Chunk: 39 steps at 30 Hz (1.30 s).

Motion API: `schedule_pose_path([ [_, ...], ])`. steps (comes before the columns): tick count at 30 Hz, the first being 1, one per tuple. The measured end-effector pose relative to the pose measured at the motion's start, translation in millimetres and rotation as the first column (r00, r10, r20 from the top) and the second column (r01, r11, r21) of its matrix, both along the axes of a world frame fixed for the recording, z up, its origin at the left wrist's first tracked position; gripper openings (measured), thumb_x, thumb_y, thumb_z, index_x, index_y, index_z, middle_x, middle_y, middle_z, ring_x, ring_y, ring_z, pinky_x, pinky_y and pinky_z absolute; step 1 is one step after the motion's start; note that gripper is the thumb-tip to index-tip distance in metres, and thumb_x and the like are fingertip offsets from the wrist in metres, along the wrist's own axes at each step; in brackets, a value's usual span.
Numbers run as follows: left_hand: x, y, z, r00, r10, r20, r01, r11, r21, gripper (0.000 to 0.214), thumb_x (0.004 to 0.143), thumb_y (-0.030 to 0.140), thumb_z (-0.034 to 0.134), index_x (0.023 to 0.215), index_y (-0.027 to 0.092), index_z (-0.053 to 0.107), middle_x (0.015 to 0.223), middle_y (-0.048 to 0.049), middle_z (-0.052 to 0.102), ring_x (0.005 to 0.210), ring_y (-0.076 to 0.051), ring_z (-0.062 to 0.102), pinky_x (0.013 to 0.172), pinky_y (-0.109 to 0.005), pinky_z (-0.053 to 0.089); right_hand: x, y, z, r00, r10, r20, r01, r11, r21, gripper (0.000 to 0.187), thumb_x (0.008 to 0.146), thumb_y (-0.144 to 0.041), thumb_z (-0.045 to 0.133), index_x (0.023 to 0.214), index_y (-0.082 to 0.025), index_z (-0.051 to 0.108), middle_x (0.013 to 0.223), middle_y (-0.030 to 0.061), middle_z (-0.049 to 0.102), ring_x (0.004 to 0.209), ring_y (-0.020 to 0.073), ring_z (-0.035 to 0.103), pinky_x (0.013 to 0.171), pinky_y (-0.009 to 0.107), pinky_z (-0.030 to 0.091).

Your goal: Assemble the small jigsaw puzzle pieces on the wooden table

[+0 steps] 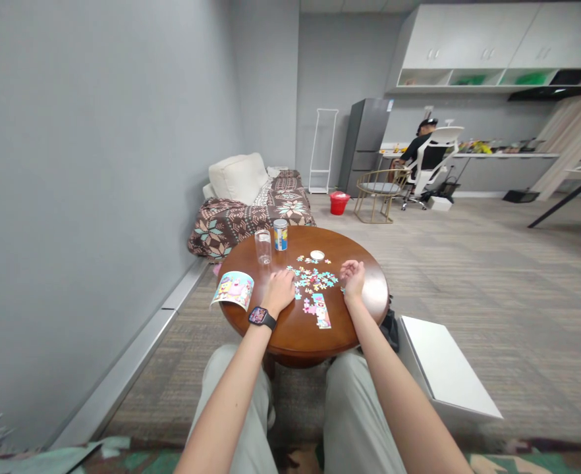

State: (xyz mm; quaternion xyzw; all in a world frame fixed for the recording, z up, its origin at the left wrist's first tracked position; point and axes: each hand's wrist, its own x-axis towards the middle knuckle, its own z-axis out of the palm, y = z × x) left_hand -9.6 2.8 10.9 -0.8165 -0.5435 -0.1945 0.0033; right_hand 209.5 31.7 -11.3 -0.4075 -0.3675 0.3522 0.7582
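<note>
Center frame, knobbed puzzle pieces (315,280) littered a glossy, round wooden table (283,334); my left hand (280,291) curled beside them, hold unclear; my right hand (354,280) sat half-open.

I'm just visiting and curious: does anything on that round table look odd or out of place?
The picture sheet is bowed and juts past the left edge of the table instead of lying flat. The loose puzzle pieces are scattered, but no spill shows.
</note>
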Motion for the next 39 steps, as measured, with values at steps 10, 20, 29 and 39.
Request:
schedule_pose_path([
  [10,2,-2,4.3,0.989,0.144,-0.044,-0.143,0.990,0.013,0.019,0.091,0.012,0.044,0.102,0.017,0.059,0.107,-0.0110,0.068,0.105,-0.025,0.060,0.090,-0.039,0.039,-1,-5,4.6,0.997,-0.067,0.044,0.068,0.997,-0.027,0.046,0.093,-0.054,0.027,0.068,-0.023,0.049,0.056,-0.0024,0.047,0.047,0.0115,0.042,0.049,0.025,0.034],
  [20,-3,0,2.5,0.957,0.287,-0.045,-0.287,0.958,0.000,0.021,0.092,0.011,0.041,0.099,0.017,0.060,0.107,-0.0111,0.069,0.105,-0.024,0.060,0.090,-0.038,0.037,1,-8,-6.6,0.776,-0.018,0.630,0.252,0.925,-0.284,0.022,0.061,-0.016,0.044,0.066,-0.022,0.065,0.077,0.0038,0.070,0.077,0.0209,0.062,0.076,0.031,0.045],
  [29,-1,-2,5.7,0.963,0.268,0.002,-0.268,0.963,-0.006,0.017,0.091,0.014,0.043,0.096,0.018,0.058,0.105,-0.0115,0.070,0.103,-0.026,0.061,0.089,-0.039,0.039,-5,-4,-5.1,0.407,0.143,0.902,0.211,0.946,-0.245,0.032,0.077,-0.019,0.060,0.105,-0.022,0.076,0.104,0.0092,0.060,0.102,0.0251,0.059,0.093,0.035,0.045],
  [39,0,-2,5.6,0.971,0.238,-0.012,-0.238,0.971,-0.011,0.017,0.091,0.015,0.043,0.098,0.018,0.058,0.104,-0.0116,0.069,0.104,-0.026,0.061,0.089,-0.039,0.040,-12,-8,1.6,0.207,0.235,0.950,0.234,0.930,-0.282,0.031,0.088,-0.023,0.054,0.112,-0.027,0.073,0.106,0.0122,0.061,0.104,0.0301,0.057,0.088,0.039,0.041],
])
